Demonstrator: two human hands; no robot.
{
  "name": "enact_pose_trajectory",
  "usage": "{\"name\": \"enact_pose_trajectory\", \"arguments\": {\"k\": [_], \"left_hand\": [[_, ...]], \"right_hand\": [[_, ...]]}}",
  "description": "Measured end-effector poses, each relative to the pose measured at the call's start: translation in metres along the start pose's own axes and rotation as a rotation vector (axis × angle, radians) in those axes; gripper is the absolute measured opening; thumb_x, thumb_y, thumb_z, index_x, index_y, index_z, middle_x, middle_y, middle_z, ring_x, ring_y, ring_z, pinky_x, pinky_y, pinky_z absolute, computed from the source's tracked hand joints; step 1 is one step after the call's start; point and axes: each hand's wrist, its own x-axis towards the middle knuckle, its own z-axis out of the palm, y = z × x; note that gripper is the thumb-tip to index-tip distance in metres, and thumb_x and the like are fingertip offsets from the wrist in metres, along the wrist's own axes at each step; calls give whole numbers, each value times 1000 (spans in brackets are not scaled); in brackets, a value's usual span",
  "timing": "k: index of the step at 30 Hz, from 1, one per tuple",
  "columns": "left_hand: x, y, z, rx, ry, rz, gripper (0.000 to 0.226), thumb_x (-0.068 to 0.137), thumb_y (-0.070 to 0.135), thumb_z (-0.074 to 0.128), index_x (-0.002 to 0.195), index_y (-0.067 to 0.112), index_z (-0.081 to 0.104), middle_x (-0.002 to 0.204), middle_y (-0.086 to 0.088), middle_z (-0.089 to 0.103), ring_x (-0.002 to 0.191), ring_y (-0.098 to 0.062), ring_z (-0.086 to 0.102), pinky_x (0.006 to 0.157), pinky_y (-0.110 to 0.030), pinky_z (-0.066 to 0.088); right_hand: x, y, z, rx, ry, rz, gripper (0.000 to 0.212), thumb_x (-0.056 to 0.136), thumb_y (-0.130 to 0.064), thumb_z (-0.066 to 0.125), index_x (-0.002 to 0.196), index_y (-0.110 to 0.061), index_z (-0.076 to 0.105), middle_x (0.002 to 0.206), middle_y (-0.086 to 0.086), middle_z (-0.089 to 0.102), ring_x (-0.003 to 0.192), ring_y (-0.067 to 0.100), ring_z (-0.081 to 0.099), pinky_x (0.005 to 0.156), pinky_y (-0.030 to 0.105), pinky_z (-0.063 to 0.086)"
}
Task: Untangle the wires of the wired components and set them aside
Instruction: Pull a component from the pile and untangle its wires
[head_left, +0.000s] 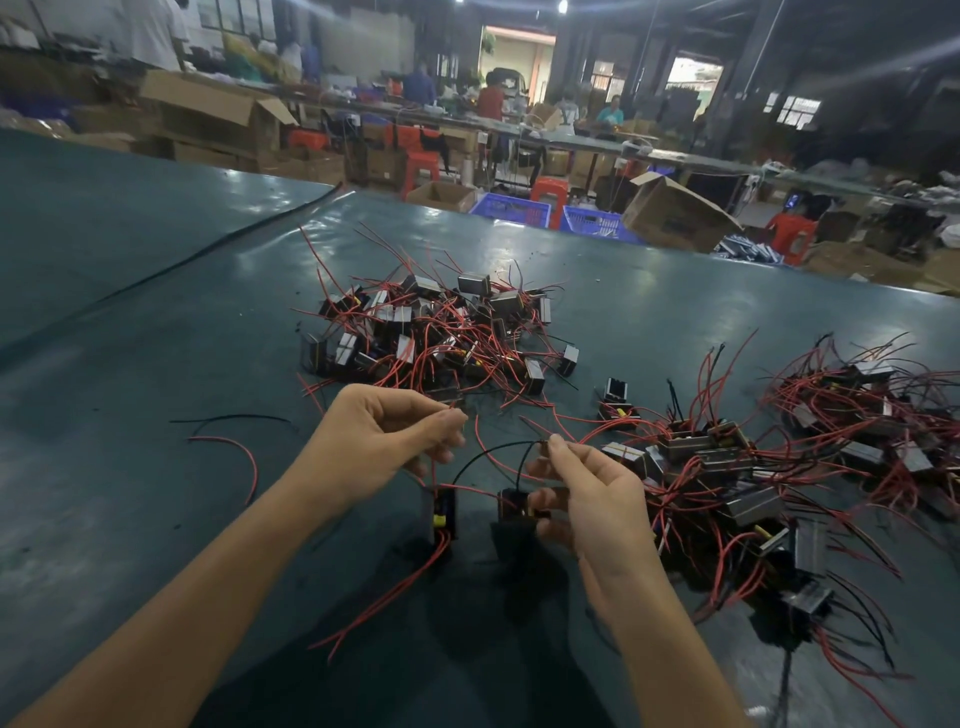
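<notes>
My left hand (384, 441) pinches a thin red wire between thumb and fingertips above the dark green table (156, 374). My right hand (587, 499) pinches a black wire near its tip. Below the hands hang two small black wired components: one with a yellow tag (445, 514) on the left, another (511, 506) partly hidden behind my right fingers. Their red and black leads cross between my hands. A tangled heap of components with red wires (441, 327) lies just beyond my hands.
A spread of separated components (753, 467) covers the table to the right, with more (872, 400) at the far right. Loose black and red wires (234, 436) lie at the left. Beyond the table edge are cardboard boxes (675, 213), blue crates (511, 210) and people at benches.
</notes>
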Motion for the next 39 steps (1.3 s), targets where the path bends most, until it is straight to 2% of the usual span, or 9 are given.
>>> {"name": "enact_pose_trajectory", "arguments": {"k": [4,8,12,17,25,29,34,37,39], "left_hand": [[-1,-3,0,32,37,-6,20,79,34,69,79,15,75,72,-10,73,64,-23,72,52,-22,55],[1,-9,0,57,103,6,16,84,27,67,85,12,73,72,-10,74,64,-26,72,53,-26,58],[1,-11,3,76,96,31,21,83,32,65,92,15,71,73,-9,74,62,-26,72,52,-27,57],[-3,-9,6,140,62,112,25,85,35,60,102,19,69,74,-6,74,58,-24,72,47,-26,55],[-4,-7,9,140,144,167,13,89,21,64,85,13,73,72,-6,73,61,-22,71,50,-30,56],[-3,-5,9,49,96,159,16,90,17,61,102,19,71,77,-9,74,64,-26,72,54,-29,58],[-9,-5,15,102,-62,218,33,88,29,59,120,35,62,84,-2,75,66,-21,74,56,-27,59],[-14,-5,21,154,-49,326,31,89,27,63,119,33,63,83,1,75,61,-16,73,51,-23,57],[-15,-5,24,194,-25,390,32,89,26,65,120,30,62,80,7,75,62,-12,72,54,-23,57]], "right_hand": [[3,3,-2,-99,79,-198,14,97,-23,57,101,-13,66,84,-2,73,54,7,63,44,21,48],[3,10,-6,-503,209,-543,29,92,-22,64,121,-14,63,94,-13,67,59,8,65,54,17,50],[-4,16,3,-644,11,-875,24,86,-10,70,108,-18,67,100,-12,61,60,10,59,53,18,48],[-7,36,13,-1024,-137,-763,34,92,-20,59,126,-22,62,115,-14,60,97,15,60,77,39,52],[-1,37,11,-833,-49,-832,14,94,-21,64,103,-16,72,90,-10,62,78,9,60,64,36,52],[2,37,10,-660,18,-783,18,96,-28,58,111,-21,67,84,-16,62,66,2,55,61,21,44],[0,35,9,-610,-36,-815,28,95,-11,57,122,-21,60,71,-14,58,48,13,50,44,26,39],[-4,31,11,-551,-90,-835,20,95,-20,55,113,-27,59,73,-13,63,45,17,49,39,33,39],[-6,28,12,-524,-102,-858,9,95,-30,54,101,-26,60,73,-14,62,48,15,50,41,27,37]]}}
